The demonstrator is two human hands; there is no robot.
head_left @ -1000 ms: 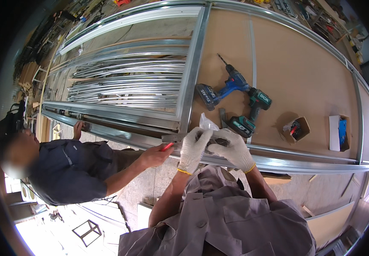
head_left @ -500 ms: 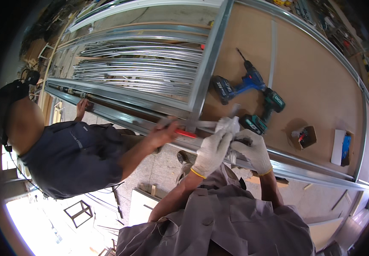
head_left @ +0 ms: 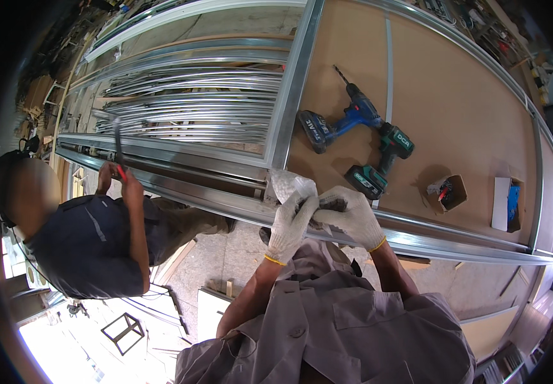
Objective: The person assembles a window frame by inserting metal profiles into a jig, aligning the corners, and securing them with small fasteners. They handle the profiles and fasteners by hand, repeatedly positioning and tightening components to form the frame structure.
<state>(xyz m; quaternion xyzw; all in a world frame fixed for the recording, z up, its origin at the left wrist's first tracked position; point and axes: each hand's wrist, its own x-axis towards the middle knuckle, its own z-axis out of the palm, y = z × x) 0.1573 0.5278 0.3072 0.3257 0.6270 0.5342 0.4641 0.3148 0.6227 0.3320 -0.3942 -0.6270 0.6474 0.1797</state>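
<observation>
White gloves with yellow cuffs cover both my hands, which are close together above the near rail of the metal frame (head_left: 238, 203). Pinched in my left hand (head_left: 291, 225) is a crumpled translucent plastic bag (head_left: 289, 185), its end sticking out past the fingers. My right hand (head_left: 352, 217) is curled against the left, thumb and fingers together at the bag's near side; what lies between them is hidden. Beyond my hands, a blue cordless drill (head_left: 359, 114) with a long bit and a green cordless driver (head_left: 388, 153) lie on the brown panel (head_left: 468, 115).
At the left, a co-worker (head_left: 91, 237) holds up a red-handled tool (head_left: 121, 169) beside the frame. Thin metal rods (head_left: 193, 96) lie stacked at the far left. On the panel's right stand a small open carton (head_left: 452, 192) and a white box with blue contents (head_left: 508, 205).
The co-worker's hand with the red-handled tool has drawn back leftward from beside my hands, and the tool now points up. The bag in my hands has tipped to the left.
</observation>
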